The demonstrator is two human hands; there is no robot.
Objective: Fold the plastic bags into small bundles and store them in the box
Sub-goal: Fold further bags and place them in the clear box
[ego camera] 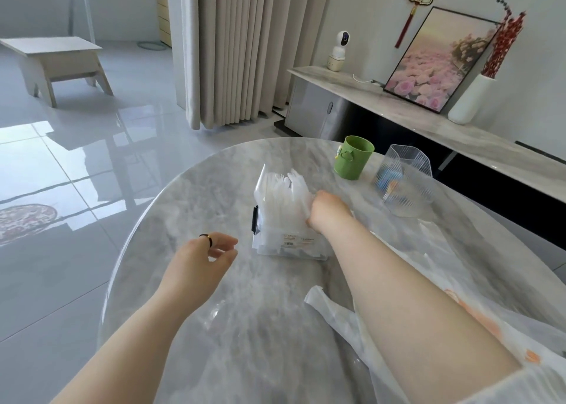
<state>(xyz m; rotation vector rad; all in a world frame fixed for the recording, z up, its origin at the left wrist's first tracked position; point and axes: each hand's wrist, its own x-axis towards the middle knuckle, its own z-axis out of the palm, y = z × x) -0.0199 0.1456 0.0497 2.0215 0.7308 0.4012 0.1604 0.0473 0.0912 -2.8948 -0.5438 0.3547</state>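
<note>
Right hand [329, 209] deep among the bags [284, 189] packed in the clear box [288, 244].
The box sits mid-way across the tabletop [190, 195]. I cannot tell whether my right fingers grip anything. My left hand [205, 256] hovers left of the box, loosely curled and empty.

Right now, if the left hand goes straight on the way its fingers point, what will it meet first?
Most likely the clear storage box, at its near corner; the left hand points right across bare table. Depth is unclear.

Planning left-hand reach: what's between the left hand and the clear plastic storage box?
Head view: only bare grey marble tabletop between left hand and clear plastic storage box.
</note>
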